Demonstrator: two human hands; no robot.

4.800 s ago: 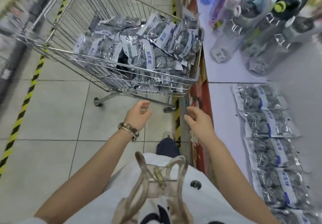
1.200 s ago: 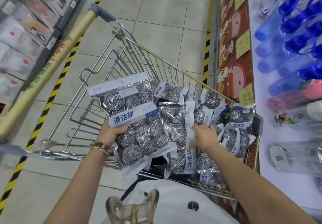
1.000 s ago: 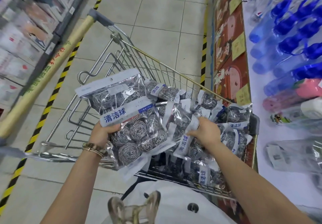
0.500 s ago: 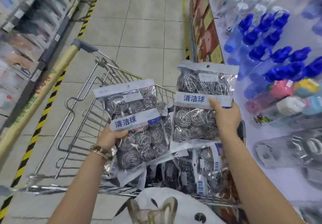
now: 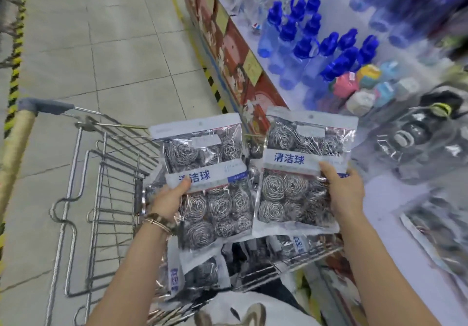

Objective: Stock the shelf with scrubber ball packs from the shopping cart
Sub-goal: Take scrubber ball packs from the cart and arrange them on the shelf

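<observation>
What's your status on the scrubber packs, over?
Left hand grips left pack, right hand grips right pack. Both held above the cart, not yet on the shelf. Bottles crowd the shelf ahead.

Illumination is bright, cool and diffuse — its source is out of view; shadows on the floor [image 5: 114,47] are faint. Glare streaks the film of the left pack [image 5: 202,153] and right pack [image 5: 301,133]. Motion blur smears the shelf [image 5: 379,199] bottles [image 5: 288,31] and cart [image 5: 119,168] wire. Straight lines bow toward the frame edges. Pack labels are legible.
</observation>
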